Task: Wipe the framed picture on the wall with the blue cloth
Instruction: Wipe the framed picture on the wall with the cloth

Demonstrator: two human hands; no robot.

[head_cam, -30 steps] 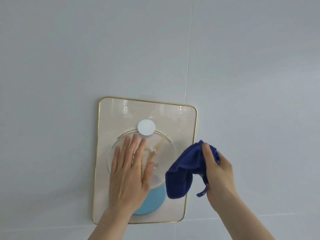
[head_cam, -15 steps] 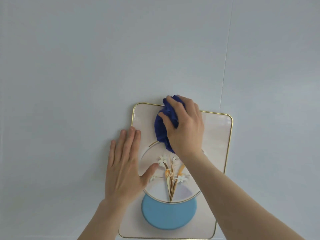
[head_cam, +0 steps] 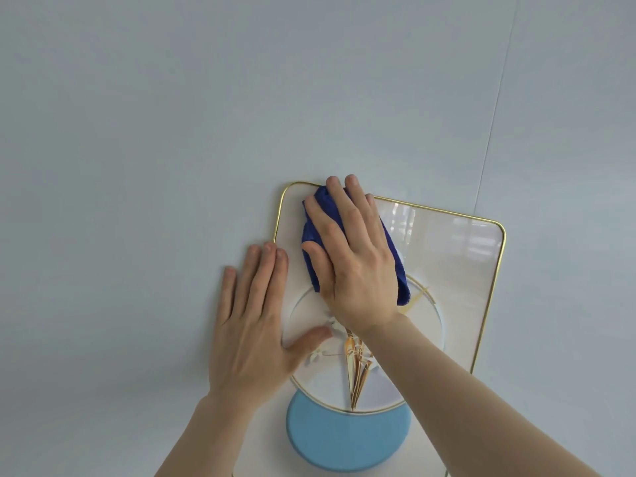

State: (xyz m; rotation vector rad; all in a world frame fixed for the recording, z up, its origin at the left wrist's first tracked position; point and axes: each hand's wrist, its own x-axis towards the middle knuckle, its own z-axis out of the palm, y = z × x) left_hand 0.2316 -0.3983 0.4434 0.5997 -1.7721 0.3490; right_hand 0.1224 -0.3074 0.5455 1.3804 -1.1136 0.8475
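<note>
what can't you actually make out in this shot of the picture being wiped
Head view only:
- Bottom edge of the framed picture: cut off by the image's lower border.
- Its lower left side: behind the left hand and forearm.
- Its lower right side: behind the right forearm.
- Most of the blue cloth: under the right hand, so its size and folding are unclear.
- Glass at upper right: reflections veil the surface, so dust or smears cannot be judged.
</note>
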